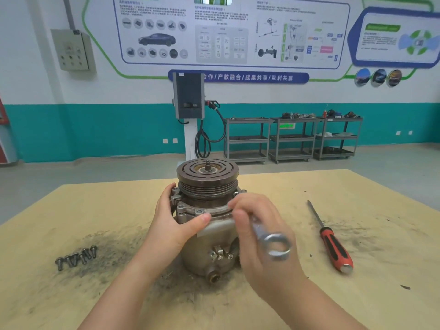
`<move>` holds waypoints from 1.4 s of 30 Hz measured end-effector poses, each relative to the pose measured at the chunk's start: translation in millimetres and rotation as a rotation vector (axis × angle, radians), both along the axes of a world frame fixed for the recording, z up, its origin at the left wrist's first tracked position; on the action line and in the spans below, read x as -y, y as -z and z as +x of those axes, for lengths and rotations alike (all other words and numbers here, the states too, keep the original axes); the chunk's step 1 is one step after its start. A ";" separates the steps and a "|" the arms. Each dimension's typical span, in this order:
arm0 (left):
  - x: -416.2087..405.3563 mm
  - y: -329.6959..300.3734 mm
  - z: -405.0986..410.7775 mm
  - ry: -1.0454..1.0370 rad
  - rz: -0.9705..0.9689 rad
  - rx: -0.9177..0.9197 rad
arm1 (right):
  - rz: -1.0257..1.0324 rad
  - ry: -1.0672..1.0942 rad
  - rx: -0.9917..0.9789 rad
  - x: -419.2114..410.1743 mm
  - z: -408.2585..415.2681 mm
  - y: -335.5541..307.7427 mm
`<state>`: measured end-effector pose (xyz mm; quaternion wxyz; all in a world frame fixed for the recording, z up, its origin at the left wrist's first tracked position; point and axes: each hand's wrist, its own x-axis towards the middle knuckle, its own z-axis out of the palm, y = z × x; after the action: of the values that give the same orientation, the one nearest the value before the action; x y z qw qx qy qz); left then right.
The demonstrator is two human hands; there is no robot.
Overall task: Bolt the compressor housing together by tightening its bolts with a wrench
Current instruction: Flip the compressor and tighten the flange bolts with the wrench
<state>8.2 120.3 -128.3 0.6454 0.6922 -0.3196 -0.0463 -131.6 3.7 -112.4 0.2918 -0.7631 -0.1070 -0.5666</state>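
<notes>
A: Where is the compressor?

B: It stands upright in the middle of the desk, pulley on top, a threaded shaft sticking up from the pulley's centre. A dark smudge of grime spreads over the desk around its base.

A: And the left hand?

B: It wraps the housing's left side just under the pulley. The fingers curl round the back of the flange and the thumb lies across the front, so its grip is clenched on the compressor.

A: The right hand?

B: It holds a wrench at the housing's upper right. The thumb and fingers are closed round the shank, so that grip is grasping the wrench. The ring end points toward the camera and is blurred. The other end is hidden behind the fingers, so whether it sits on a bolt cannot be told.

A: Anything else on the desk?

B: A cluster of loose bolts lies well to the left of the compressor. A screwdriver with a red and black handle lies to the right, apart from both hands, its tip pointing away.

A: Behind the desk?

B: Grey shelving carts stand against a teal and white wall.
</notes>
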 end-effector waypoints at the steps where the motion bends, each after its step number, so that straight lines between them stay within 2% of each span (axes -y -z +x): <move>1: -0.4 -0.4 -0.3 0.005 0.003 -0.006 | 0.095 -0.027 0.038 1.7 -0.5 -9.0; 4: -0.3 -1.7 -0.2 0.006 0.023 -0.011 | 0.616 -0.209 0.197 19.4 -3.4 -41.1; 6: -0.5 -1.4 0.7 0.004 0.021 -0.009 | 0.937 -0.343 0.125 37.2 -0.2 -53.6; 9: -1.2 -2.7 -0.4 0.017 0.018 -0.005 | 1.241 -0.501 -0.044 54.5 8.7 -52.8; 11: -1.3 -3.6 -1.3 0.021 0.017 -0.004 | 1.332 -0.603 -0.108 59.9 14.5 -49.9; 15: -1.5 -3.0 -0.7 0.015 0.030 -0.003 | 1.296 -0.677 -0.214 70.1 26.5 -50.0; 22: -0.6 -2.6 0.6 0.005 0.049 0.000 | 1.291 -0.720 -0.232 75.1 35.4 -49.3; 25: -0.4 -2.9 0.7 -0.010 0.048 0.010 | 1.292 -0.694 -0.098 66.4 29.0 -36.1; 27: -0.2 -4.0 0.2 -0.015 0.047 0.023 | 1.223 -0.648 0.044 54.7 20.8 -26.2; 29: 0.1 -4.2 -0.6 -0.018 0.045 0.026 | 1.038 -0.551 0.120 37.2 11.6 -19.2; 31: 0.5 -3.6 -1.3 -0.020 0.033 0.023 | 0.681 -0.318 0.132 17.9 4.3 -10.7; 33: 0.6 -2.6 -1.8 -0.019 0.014 0.025 | 0.224 -0.139 0.038 2.3 -0.3 0.0; 34: 0.4 -2.2 -2.1 -0.017 0.009 0.026 | 0.058 -0.091 0.003 -1.0 -1.1 2.9; 35: 0.2 -1.7 -2.2 -0.013 0.007 0.026 | 0.002 -0.078 0.001 -1.0 -1.0 1.6; 36: -0.2 -1.1 -2.0 -0.006 0.006 0.022 | 0.059 -0.095 0.028 1.4 -1.0 -4.7; 37: -0.4 -0.6 -1.4 0.001 0.004 0.016 | 0.223 -0.160 0.067 5.4 -1.4 -15.1; 40: -0.8 0.2 -0.1 0.018 0.009 0.009 | 0.834 -0.371 0.169 29.7 -3.0 -42.8; 42: -0.2 0.4 0.7 0.012 0.009 0.012 | 1.015 -0.400 0.128 46.0 -0.1 -49.4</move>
<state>8.8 120.5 -128.7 0.6399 0.6935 -0.3276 -0.0476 -131.8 -42.3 -63.0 0.7181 -0.4554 0.0193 -0.5259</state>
